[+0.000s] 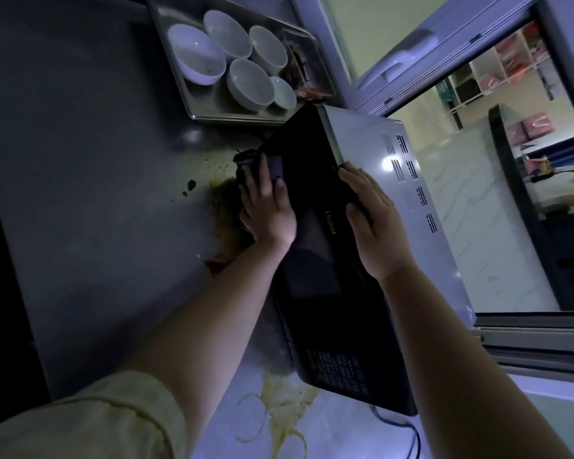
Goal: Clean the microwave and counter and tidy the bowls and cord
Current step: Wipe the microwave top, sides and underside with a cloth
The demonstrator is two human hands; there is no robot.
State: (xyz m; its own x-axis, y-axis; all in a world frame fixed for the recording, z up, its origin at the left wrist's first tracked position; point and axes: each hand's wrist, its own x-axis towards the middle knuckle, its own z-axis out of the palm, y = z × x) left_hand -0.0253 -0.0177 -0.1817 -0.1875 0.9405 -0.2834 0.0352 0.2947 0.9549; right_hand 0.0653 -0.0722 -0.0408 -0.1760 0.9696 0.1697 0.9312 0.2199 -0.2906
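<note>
Left grip [267,207] is pressing a dark cloth [246,160] against the microwave [312,260] door, fingers laid flat. Right grip [375,223] is clasping the microwave's top front edge, thumb on the door, fingers on top. Microwave is standing on the desk [96,193], with brown spills [226,207] lying beside the cloth. Five bowls [196,54] are sitting in a tray [212,114] beyond, and the cord [415,435] is trailing past the keypad end.
</note>
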